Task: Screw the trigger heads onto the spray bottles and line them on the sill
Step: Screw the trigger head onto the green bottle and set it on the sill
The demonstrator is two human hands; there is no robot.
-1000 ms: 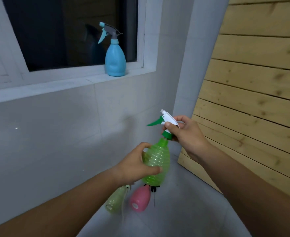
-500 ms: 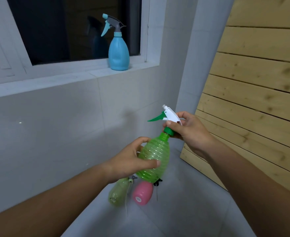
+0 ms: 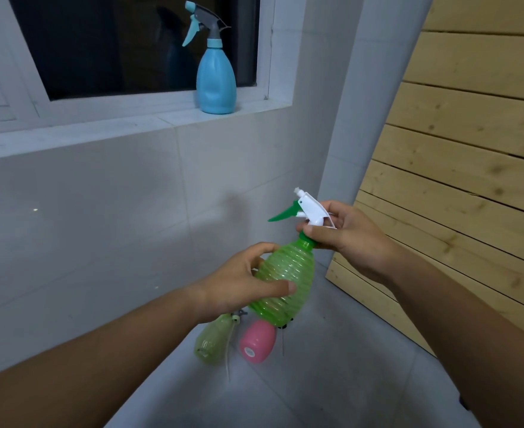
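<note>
My left hand [image 3: 239, 281] grips the ribbed green spray bottle [image 3: 287, 273] around its body, holding it tilted in the air. My right hand [image 3: 344, 234] pinches the white and green trigger head [image 3: 305, 206] at the green collar on the bottle's neck. A blue spray bottle [image 3: 216, 75] with a grey and teal trigger head stands upright on the white sill [image 3: 100, 131], near its right end. On the floor below my hands lie a pale green bottle [image 3: 211, 339] and a pink bottle [image 3: 257, 341], both on their sides, with a thin tube beside them.
A dark window sits above the sill. Wooden planks [image 3: 471, 165] lean against the wall at the right. The grey tiled wall [image 3: 100, 227] runs under the sill, and the grey floor [image 3: 316, 381] stretches toward me.
The view has shifted down and closer, so the blue bottle sits higher in frame. Both hands keep the green bottle; its neck has tipped a little further to the right.
</note>
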